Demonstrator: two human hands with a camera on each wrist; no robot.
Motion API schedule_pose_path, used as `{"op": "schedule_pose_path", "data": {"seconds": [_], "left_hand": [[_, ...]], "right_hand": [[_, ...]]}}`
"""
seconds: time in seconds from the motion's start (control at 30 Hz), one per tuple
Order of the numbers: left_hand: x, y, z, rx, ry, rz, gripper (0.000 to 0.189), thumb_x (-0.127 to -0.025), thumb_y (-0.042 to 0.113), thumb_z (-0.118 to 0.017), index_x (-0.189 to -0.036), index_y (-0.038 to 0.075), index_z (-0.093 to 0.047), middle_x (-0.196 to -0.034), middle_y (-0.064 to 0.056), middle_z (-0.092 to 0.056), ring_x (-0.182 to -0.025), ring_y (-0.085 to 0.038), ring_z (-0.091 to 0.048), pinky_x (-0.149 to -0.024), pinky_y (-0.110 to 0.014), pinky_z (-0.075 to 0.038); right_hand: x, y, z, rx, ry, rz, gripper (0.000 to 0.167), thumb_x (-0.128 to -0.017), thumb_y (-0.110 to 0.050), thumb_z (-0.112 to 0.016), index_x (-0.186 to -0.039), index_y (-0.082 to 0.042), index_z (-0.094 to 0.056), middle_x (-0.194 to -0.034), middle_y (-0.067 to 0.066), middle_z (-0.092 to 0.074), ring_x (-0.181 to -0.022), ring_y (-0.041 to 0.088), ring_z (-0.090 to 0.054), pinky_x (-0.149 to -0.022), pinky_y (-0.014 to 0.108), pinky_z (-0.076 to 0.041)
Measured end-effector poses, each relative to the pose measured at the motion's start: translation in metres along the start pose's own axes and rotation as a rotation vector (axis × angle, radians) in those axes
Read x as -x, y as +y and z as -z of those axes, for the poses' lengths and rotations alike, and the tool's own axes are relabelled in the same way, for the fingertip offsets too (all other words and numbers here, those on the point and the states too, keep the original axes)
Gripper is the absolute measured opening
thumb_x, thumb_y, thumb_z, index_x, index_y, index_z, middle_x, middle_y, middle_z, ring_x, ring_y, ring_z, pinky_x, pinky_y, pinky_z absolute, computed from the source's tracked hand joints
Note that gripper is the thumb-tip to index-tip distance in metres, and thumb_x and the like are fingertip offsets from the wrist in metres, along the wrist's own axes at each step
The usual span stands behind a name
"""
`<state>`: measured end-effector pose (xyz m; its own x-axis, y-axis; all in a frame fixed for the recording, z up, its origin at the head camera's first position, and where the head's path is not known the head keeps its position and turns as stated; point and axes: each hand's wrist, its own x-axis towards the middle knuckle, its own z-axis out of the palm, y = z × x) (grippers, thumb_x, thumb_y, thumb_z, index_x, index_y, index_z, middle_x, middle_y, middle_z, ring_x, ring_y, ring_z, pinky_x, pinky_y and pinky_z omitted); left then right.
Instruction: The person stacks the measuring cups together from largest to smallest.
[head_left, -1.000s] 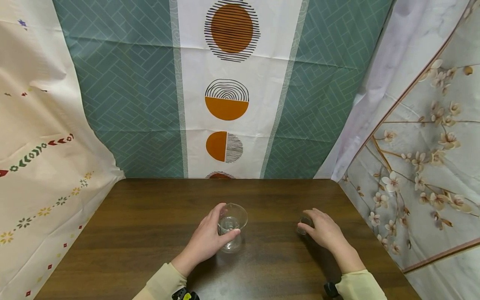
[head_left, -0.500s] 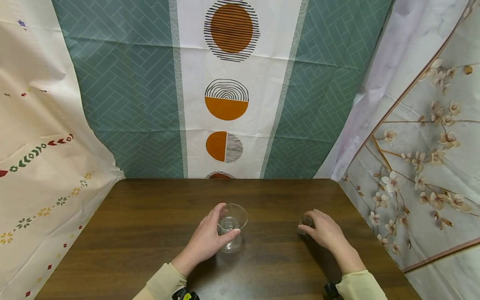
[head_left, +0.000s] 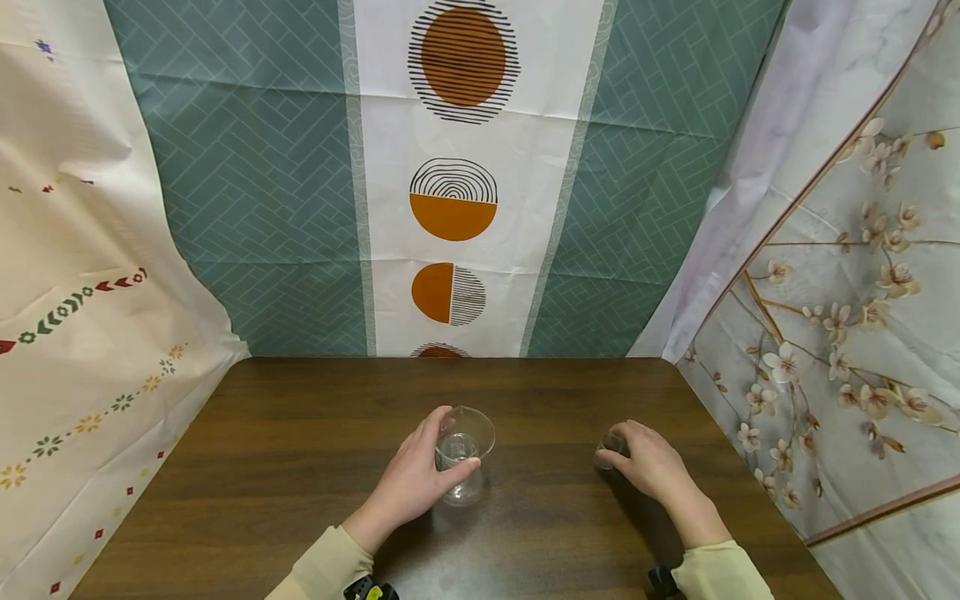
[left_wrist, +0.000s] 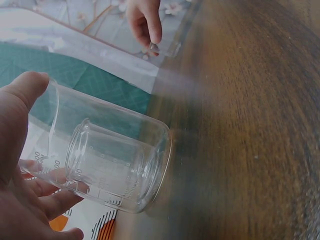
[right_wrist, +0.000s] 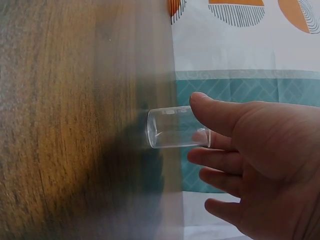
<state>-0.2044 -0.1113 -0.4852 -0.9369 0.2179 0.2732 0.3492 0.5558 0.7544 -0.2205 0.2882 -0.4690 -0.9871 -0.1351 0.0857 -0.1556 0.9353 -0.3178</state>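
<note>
My left hand (head_left: 416, 479) grips a large clear glass beaker (head_left: 462, 493), thumb on the near side and fingers behind it. The beaker is upright on the table. Inside it stands a smaller beaker (left_wrist: 110, 157), with printed or embossed marks showing through the glass. Over to the right, my right hand (head_left: 652, 460) pinches a small clear glass beaker (right_wrist: 172, 127) near its rim, between thumb and index finger. That small beaker is upright, low at the tabletop. The other right fingers are loosely bent beside it. Its contents look like nothing but clear glass.
A dark brown wooden table (head_left: 315, 417) lies under both hands. Behind it hangs a green and white cloth (head_left: 292, 217) with orange circles. Patterned cloths hang along the left side (head_left: 97, 333) and right side (head_left: 847, 350).
The right hand and the small beaker have shifted very slightly to the right since the earliest frame. The left hand and the large beaker have stayed still.
</note>
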Motion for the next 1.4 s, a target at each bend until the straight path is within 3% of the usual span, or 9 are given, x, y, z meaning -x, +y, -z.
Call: {"op": "schedule_pose_path", "data": {"seconds": [0.47,1.4], "left_hand": [[0.000,0.000,0.001,0.000,-0.004,-0.003,0.089,-0.093,0.055,-0.088,-0.161,0.016,-0.046,-0.148,-0.007,-0.065,-0.138,-0.035,-0.061,-0.111,-0.060,-0.049],[0.001,0.001,0.002,-0.002,-0.005,-0.005,0.089,-0.093,0.056,-0.087,-0.160,0.015,-0.046,-0.147,-0.007,-0.065,-0.137,-0.035,-0.061,-0.111,-0.060,-0.049]], "right_hand": [[-0.002,-0.002,0.001,0.007,-0.017,-0.024,0.048,-0.100,-0.036,-0.084,-0.128,0.001,-0.073,-0.125,0.017,-0.074,-0.116,0.039,-0.070,-0.095,0.060,-0.056],[0.000,-0.013,0.004,0.024,0.019,0.004,0.040,-0.099,-0.035,-0.085,-0.121,-0.004,-0.076,-0.122,0.011,-0.074,-0.116,0.037,-0.069,-0.092,0.058,-0.057]]}}
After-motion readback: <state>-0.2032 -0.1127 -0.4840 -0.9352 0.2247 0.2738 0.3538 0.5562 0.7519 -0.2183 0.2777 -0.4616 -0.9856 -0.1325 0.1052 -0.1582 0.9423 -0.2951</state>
